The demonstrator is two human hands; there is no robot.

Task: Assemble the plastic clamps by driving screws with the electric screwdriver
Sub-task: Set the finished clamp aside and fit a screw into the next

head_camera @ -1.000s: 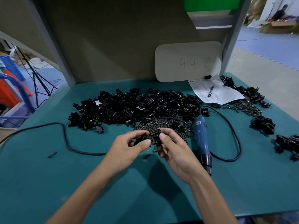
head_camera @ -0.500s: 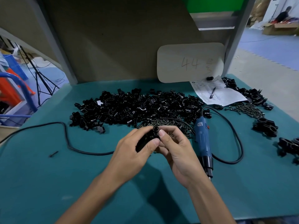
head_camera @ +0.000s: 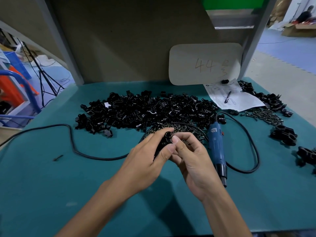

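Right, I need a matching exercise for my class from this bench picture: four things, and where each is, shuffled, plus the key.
1 electric screwdriver
2 pen
3 clamp piece
4 card marked 44

A leaning on the back panel
B held between left hand and right hand
C on the paper sheet
D lying directly on the green mat

Pairs: 1-D, 2-C, 3-B, 4-A

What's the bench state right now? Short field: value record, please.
left hand: grips black clamp part
right hand: fingers pinch the same part's top end
electric screwdriver: lying on table, right of the hands, untouched
loose clamp pieces: big pile behind the hands
screws: heap just beyond the hands; second heap far right
finished clamps: apparently a few, at right edge
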